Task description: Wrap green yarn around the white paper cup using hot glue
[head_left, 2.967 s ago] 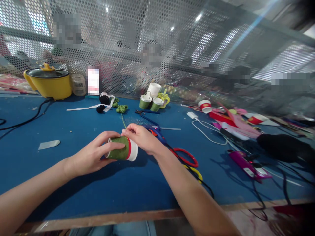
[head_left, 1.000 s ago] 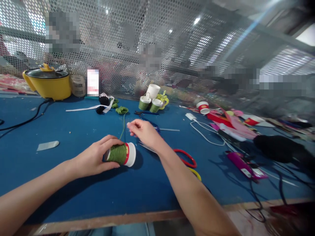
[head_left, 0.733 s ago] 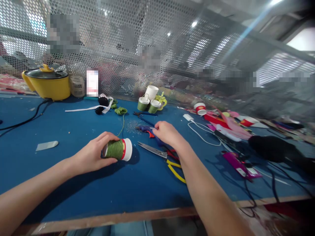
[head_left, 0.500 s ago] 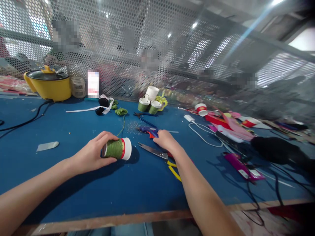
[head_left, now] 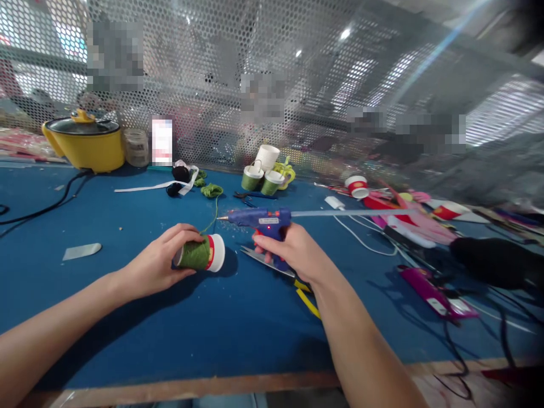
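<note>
My left hand (head_left: 159, 260) is closed round a small paper cup (head_left: 217, 253) lying on its side, its wall wound with green yarn (head_left: 194, 256). A red band and the white rim stay bare. From the cup a strand runs back to a green yarn bundle (head_left: 211, 191). My right hand (head_left: 293, 249) grips the handle of a blue hot glue gun (head_left: 259, 218), fingers at its red trigger. The nozzle points left, just above and right of the cup, apart from it. A long glue stick (head_left: 352, 213) sticks out behind. Scissors (head_left: 267, 260) with yellow handles lie below the right hand.
Behind stand green-wrapped cups (head_left: 272, 182) and a white cup (head_left: 267, 157), with pliers (head_left: 255, 195) in front. A yellow electric pot (head_left: 87, 144) is at back left. Felt pieces, cables and a purple packet (head_left: 436, 292) lie right. A mesh partition (head_left: 191, 73) closes the back.
My right hand has lifted the glue gun off the table and levelled it, nozzle towards the cup. My left hand keeps hold of the cup, almost in the same spot.
</note>
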A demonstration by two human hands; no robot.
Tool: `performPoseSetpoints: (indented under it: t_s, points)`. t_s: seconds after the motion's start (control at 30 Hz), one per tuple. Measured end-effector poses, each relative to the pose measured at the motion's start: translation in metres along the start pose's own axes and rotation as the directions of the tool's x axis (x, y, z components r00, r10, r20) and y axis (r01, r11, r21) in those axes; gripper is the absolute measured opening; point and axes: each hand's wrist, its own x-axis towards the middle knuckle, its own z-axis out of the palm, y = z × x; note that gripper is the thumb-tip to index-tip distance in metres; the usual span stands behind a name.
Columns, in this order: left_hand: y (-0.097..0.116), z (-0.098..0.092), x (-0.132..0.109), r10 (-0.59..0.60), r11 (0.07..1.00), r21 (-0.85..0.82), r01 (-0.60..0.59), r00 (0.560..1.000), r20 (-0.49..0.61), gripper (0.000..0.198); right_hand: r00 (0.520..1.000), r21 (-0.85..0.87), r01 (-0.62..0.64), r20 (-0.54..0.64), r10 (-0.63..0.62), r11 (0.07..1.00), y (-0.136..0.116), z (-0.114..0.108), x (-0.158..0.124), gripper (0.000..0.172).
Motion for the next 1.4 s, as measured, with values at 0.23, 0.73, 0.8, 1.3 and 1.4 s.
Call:
performPoseSetpoints:
  t_s: [0.23, 0.73, 0.8, 1.3, 1.4]
  points:
    - [-0.002, -0.001, 0.001, -0.031, 0.998, -0.051, 0.032, 0.999, 0.005, 0.04, 0.997, -0.161, -0.028, 0.07, 0.04, 0.987, -0.012, 0.013, -0.019, 0.02]
    - [-0.001, -0.002, 0.002, -0.022, 0.996, -0.091, 0.023, 1.0, 0.011, 0.036, 0.995, -0.209, -0.056, 0.073, 0.073, 0.976, -0.018, 0.014, -0.027, 0.022]
    - [0.0, -0.002, 0.002, -0.026, 0.995, -0.098, 0.027, 1.0, 0.013, 0.036, 0.995, -0.212, -0.055, 0.072, 0.072, 0.976, -0.018, 0.014, -0.028, 0.022]
    - [-0.001, 0.0, 0.001, -0.004, 0.996, -0.094, 0.005, 1.0, 0.012, 0.037, 0.997, -0.255, -0.061, 0.033, 0.071, 0.965, -0.022, 0.017, -0.027, 0.019]
    - [-0.001, 0.0, 0.001, 0.001, 0.996, -0.085, 0.0, 1.0, 0.015, 0.036, 0.997, -0.25, -0.067, 0.029, 0.077, 0.966, -0.023, 0.017, -0.026, 0.02]
